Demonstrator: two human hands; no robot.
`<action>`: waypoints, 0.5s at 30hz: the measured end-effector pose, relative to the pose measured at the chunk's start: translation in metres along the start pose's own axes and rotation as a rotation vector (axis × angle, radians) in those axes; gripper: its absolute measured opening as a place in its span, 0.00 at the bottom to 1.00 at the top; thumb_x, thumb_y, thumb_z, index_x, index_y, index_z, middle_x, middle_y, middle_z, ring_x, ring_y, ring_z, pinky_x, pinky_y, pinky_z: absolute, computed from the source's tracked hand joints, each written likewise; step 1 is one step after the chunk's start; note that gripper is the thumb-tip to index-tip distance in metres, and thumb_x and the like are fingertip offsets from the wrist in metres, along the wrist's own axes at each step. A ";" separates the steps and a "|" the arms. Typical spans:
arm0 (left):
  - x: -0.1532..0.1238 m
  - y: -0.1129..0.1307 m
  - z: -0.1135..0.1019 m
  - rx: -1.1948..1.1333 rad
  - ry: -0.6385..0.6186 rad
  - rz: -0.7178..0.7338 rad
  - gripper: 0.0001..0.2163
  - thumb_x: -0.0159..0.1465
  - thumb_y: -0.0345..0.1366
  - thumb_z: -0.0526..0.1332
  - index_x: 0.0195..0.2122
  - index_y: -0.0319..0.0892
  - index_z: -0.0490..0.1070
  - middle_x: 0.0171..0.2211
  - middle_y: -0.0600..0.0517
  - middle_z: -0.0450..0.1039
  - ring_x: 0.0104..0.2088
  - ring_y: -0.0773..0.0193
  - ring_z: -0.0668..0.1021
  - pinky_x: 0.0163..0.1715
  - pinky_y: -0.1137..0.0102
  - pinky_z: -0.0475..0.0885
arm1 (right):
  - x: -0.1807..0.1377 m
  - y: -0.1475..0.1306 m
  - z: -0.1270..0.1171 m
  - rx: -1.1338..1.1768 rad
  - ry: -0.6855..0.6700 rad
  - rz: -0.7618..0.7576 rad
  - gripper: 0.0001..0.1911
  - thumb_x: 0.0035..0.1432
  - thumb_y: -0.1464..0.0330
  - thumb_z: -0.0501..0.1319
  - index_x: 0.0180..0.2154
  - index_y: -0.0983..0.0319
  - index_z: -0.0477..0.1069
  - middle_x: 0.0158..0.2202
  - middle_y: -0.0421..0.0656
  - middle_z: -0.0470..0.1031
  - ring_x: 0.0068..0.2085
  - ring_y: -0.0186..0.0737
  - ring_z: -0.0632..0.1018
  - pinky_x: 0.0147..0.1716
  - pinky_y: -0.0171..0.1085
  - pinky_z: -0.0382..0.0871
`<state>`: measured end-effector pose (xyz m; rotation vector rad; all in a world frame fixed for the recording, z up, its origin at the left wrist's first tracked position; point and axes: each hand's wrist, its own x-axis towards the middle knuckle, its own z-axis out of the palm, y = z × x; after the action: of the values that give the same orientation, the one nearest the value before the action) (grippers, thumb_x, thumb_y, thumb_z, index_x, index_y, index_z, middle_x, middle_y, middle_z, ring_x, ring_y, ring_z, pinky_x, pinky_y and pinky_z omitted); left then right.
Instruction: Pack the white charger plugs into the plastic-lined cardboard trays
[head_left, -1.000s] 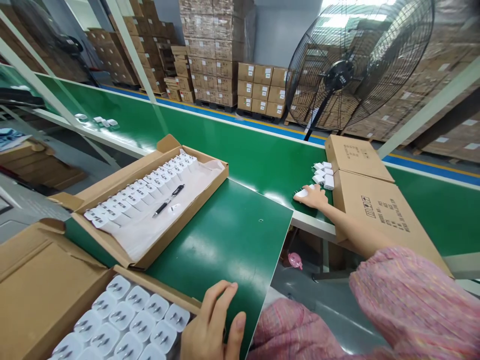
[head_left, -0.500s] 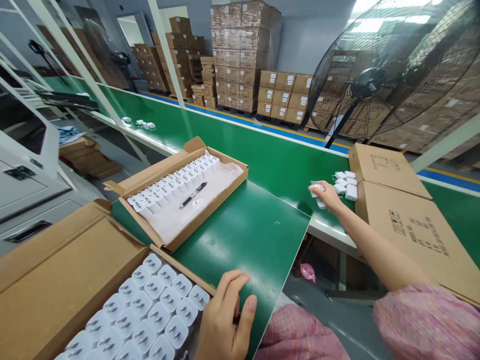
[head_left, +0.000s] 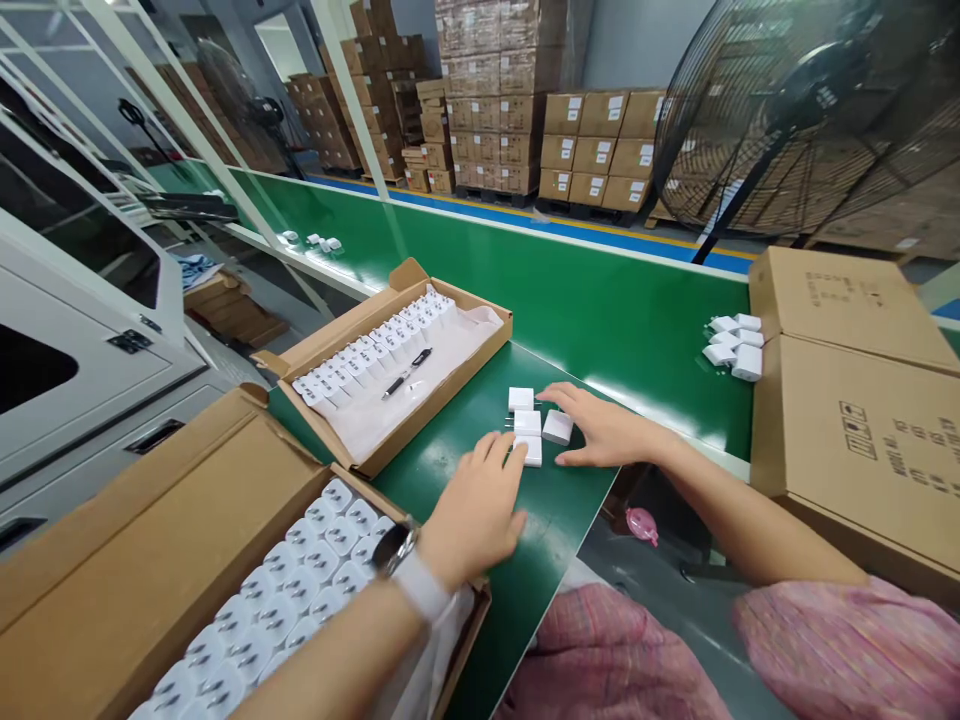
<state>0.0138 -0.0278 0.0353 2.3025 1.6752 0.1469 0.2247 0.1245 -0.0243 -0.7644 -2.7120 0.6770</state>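
Note:
Several white plug chargers lie in a small group on the green table panel. My left hand, with a watch on its wrist, reaches over the panel; its fingertips are at the nearest charger in the group, and its fingers are apart. On the other side of the group is my right hand, thumb and fingers spread around a charger lying on its side. Below my left forearm, a cardboard box holds rows of upright chargers with their prongs up, partly hidden by the arm.
A second open box holds rows of chargers, with a pen on its white liner. More chargers lie on the green conveyor belt by large cartons. A big fan stands behind the belt.
My right hand has come left from the belt to the table panel, and the chargers it held now lie there. My left hand has moved forward to them. The view has shifted.

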 end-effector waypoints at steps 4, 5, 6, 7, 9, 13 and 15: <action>0.065 -0.021 0.003 0.098 -0.106 0.092 0.31 0.54 0.31 0.64 0.60 0.39 0.58 0.63 0.38 0.58 0.64 0.44 0.60 0.60 0.51 0.63 | -0.024 0.014 0.003 0.100 0.040 -0.056 0.26 0.58 0.69 0.62 0.59 0.56 0.64 0.56 0.50 0.72 0.56 0.52 0.73 0.55 0.55 0.69; 0.075 -0.024 0.004 0.104 -0.121 0.096 0.31 0.53 0.32 0.64 0.59 0.39 0.59 0.61 0.38 0.60 0.62 0.44 0.62 0.59 0.52 0.64 | -0.026 0.015 0.006 0.109 0.062 -0.062 0.23 0.60 0.70 0.60 0.57 0.56 0.65 0.55 0.49 0.73 0.56 0.51 0.73 0.55 0.55 0.69; 0.082 -0.026 0.006 0.106 -0.131 0.092 0.30 0.52 0.33 0.65 0.58 0.39 0.60 0.59 0.38 0.61 0.60 0.44 0.64 0.57 0.52 0.65 | -0.027 0.016 0.009 0.119 0.079 -0.064 0.20 0.62 0.70 0.59 0.56 0.56 0.66 0.54 0.49 0.73 0.56 0.51 0.73 0.54 0.54 0.69; 0.087 -0.028 0.007 0.106 -0.135 0.084 0.30 0.51 0.35 0.66 0.56 0.39 0.61 0.57 0.38 0.63 0.57 0.44 0.66 0.56 0.52 0.66 | -0.028 0.017 0.011 0.128 0.089 -0.063 0.19 0.63 0.68 0.58 0.55 0.56 0.66 0.54 0.49 0.72 0.56 0.50 0.73 0.54 0.54 0.70; 0.089 -0.029 0.009 0.104 -0.140 0.059 0.33 0.50 0.38 0.68 0.56 0.37 0.61 0.55 0.38 0.63 0.54 0.45 0.68 0.54 0.53 0.67 | -0.028 0.020 0.016 0.145 0.094 -0.074 0.18 0.64 0.66 0.58 0.55 0.56 0.65 0.58 0.51 0.69 0.59 0.51 0.70 0.57 0.55 0.68; 0.076 -0.031 0.005 0.075 -0.165 0.026 0.35 0.49 0.38 0.68 0.57 0.36 0.60 0.50 0.41 0.65 0.51 0.49 0.70 0.50 0.59 0.70 | -0.027 0.021 0.019 0.232 0.089 -0.085 0.18 0.65 0.63 0.59 0.55 0.57 0.63 0.57 0.50 0.69 0.58 0.51 0.71 0.56 0.54 0.68; 0.065 -0.031 0.000 0.068 -0.178 0.002 0.31 0.49 0.38 0.67 0.54 0.38 0.63 0.47 0.43 0.65 0.47 0.51 0.72 0.47 0.60 0.71 | -0.026 0.017 0.018 0.297 0.112 -0.054 0.18 0.62 0.63 0.62 0.52 0.56 0.64 0.52 0.48 0.71 0.50 0.48 0.74 0.49 0.50 0.72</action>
<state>0.0058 0.0424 0.0206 2.2905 1.6116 -0.1129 0.2469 0.1162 -0.0512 -0.6333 -2.4461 0.9648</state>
